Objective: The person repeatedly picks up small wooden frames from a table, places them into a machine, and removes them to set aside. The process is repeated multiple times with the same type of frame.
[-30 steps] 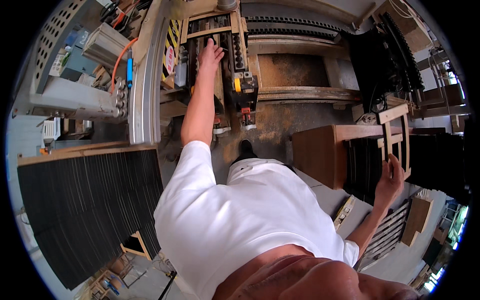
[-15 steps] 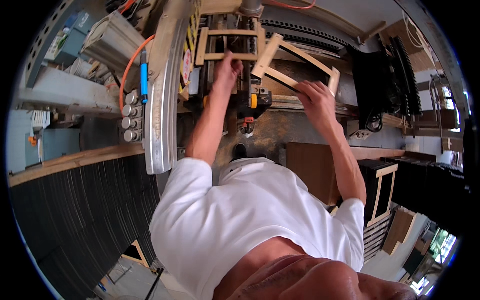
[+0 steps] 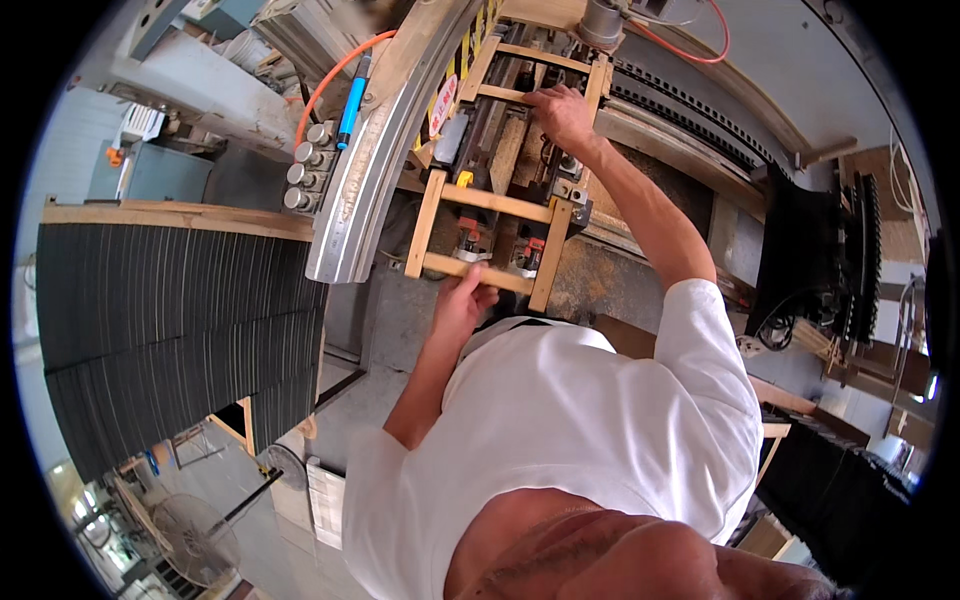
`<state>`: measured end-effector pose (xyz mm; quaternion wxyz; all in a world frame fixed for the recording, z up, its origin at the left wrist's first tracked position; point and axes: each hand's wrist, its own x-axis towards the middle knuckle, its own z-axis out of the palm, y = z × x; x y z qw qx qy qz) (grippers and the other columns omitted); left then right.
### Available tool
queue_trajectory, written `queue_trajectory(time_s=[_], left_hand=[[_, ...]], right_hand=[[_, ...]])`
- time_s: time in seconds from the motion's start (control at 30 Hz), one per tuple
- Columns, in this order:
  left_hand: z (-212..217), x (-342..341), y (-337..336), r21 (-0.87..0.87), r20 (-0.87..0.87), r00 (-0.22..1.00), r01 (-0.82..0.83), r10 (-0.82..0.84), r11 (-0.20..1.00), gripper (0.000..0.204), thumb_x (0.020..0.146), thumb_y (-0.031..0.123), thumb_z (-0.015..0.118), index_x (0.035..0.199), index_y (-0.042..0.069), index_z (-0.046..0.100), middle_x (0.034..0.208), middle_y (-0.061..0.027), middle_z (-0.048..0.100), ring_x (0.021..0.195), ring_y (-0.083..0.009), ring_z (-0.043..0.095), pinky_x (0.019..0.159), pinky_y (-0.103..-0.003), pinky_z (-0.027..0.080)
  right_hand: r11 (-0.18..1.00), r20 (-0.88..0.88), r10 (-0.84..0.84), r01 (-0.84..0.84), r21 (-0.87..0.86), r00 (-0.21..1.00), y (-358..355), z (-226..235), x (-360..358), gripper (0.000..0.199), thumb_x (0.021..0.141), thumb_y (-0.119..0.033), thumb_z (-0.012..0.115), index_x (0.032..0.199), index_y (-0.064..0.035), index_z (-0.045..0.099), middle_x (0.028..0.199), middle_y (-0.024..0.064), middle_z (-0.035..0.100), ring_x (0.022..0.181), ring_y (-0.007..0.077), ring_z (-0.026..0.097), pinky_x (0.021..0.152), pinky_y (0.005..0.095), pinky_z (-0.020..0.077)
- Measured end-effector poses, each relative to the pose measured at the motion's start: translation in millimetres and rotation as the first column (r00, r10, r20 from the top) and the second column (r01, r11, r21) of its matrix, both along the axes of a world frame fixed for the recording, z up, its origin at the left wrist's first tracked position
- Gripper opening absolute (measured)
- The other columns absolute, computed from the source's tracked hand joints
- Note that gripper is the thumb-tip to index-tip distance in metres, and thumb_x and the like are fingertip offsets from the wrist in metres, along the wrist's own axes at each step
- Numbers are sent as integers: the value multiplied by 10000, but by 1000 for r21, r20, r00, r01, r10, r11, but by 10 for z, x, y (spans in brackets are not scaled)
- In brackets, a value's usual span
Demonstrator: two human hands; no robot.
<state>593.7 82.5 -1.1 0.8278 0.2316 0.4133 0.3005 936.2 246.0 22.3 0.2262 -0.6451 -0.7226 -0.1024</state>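
one swap seems in hand — left hand (image 3: 460, 305) pinches the near wooden frame (image 3: 497, 203), right hand (image 3: 565, 117) meets the far frame (image 3: 480, 70), its grip unclear — apparently calling next for square seating.

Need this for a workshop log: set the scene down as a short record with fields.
Setting: workshop, at a machine
Left hand: holding the near wooden frame by its bar closest to the body
Right hand: at the closest bar of the far wooden frame; how firmly, unclear
Frames: two, apart, one beyond the other
Seen through near frame: red parts
Picture left: row of black panels; blue pen-shaped tool near an orange hose
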Motion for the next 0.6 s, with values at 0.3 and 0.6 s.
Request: queue_trajectory(time_s=[0.3, 0.6], left_hand=[[-85, -256, -648, -100, -51, 957, -291, 287, 951, 283, 946, 293, 623, 1108, 60, 622, 879, -14, 658, 776, -134, 642, 694, -291, 552], [-466, -272, -778, -91, -163, 886, -452, 434, 887, 247, 916, 295, 662, 1014, 76, 605, 848, -27, 642, 762, -152, 634, 673, -298, 548]], right_hand=[[998, 59, -36, 39, -47, 998, 469, -65, 402, 303, 822, -142, 597, 1101, -202, 697, 969, 81, 712, 983, 279, 615, 854, 407, 428], [1000, 45, 18, -18, 13, 999, 560, -57, 544, 284, 815, -156, 602, 1077, -204, 700, 946, 84, 710, 966, 284, 619, 863, 426, 430]])
